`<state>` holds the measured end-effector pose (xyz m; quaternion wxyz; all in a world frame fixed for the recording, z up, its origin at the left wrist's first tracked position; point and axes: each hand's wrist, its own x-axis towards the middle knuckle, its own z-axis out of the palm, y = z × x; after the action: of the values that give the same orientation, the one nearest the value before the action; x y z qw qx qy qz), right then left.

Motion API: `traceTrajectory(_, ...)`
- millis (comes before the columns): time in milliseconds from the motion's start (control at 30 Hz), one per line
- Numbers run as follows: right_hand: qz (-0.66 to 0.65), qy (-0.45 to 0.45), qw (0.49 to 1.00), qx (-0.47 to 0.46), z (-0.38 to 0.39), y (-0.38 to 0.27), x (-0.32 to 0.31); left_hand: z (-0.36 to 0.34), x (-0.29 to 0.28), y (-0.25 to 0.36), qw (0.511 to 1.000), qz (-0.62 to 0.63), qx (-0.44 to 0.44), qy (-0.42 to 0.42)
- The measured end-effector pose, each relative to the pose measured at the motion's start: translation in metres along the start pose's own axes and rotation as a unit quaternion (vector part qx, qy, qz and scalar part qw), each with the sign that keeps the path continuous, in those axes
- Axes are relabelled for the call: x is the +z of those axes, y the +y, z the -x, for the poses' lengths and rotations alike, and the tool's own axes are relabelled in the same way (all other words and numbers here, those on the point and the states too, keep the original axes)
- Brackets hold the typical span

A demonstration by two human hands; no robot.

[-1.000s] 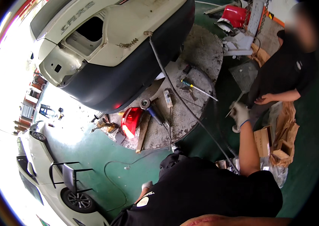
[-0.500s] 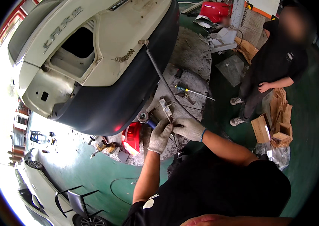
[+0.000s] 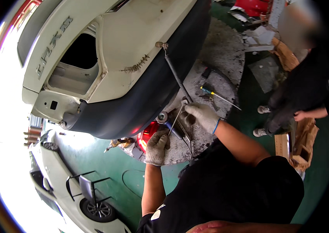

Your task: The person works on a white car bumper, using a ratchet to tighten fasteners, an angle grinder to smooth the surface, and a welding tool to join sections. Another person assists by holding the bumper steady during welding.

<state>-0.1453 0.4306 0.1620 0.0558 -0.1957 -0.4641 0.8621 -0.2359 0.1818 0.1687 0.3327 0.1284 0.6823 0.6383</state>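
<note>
My left hand [image 3: 156, 149], in a pale knit work glove, is closed on the lower end of a thin metal rod [image 3: 176, 120]. Its upper end meets the fingertips of my gloved right hand [image 3: 203, 115], whose fingers are curled in. Behind that hand runs a dark pole [image 3: 178, 79], which slants up to a metal fitting [image 3: 161, 45] at the car's light-coloured rear body [image 3: 129, 35]. A coiled wire [image 3: 135, 64] stands on the panel. Beside the rod, on the worn round work surface [image 3: 226, 46], rests an angle grinder [image 3: 162, 117] with a blue body.
A screwdriver [image 3: 210, 91] lies beyond my right hand. Close to my left hand is a red tail light [image 3: 144, 136]. At the right stands a person in dark clothes [image 3: 304, 85] near opened cardboard [image 3: 304, 143]. A chair [image 3: 88, 189] and a white car [image 3: 63, 167] are at lower left.
My hands have moved apart: the left toward me, the right up and to the right, with the rod now showing between them. The whole view has shifted too.
</note>
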Motion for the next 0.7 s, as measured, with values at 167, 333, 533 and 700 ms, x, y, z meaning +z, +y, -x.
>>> traceTrajectory(167, -0.071, -0.033, 0.997, -0.007, -0.044, -0.037, -0.028, -0.012, 0.019, 0.037, 0.999, -0.022, 0.013, 0.048)
traceTrajectory(333, -0.105, -0.104, 0.989, -0.023, -0.06, -0.067, -0.041, -0.031, 0.059, 0.063, 0.995, -0.098, -0.026, 0.02)
traceTrajectory(533, -0.077, -0.231, 0.97, 0.008, -0.054, -0.077, -0.028, -0.042, 0.087, 0.074, 0.989, -0.116, -0.083, -0.049)
traceTrajectory(700, 0.01, -0.205, 0.978, -0.045, -0.065, -0.075, -0.03, -0.052, 0.102, 0.069, 0.986, -0.143, -0.085, 0.009)
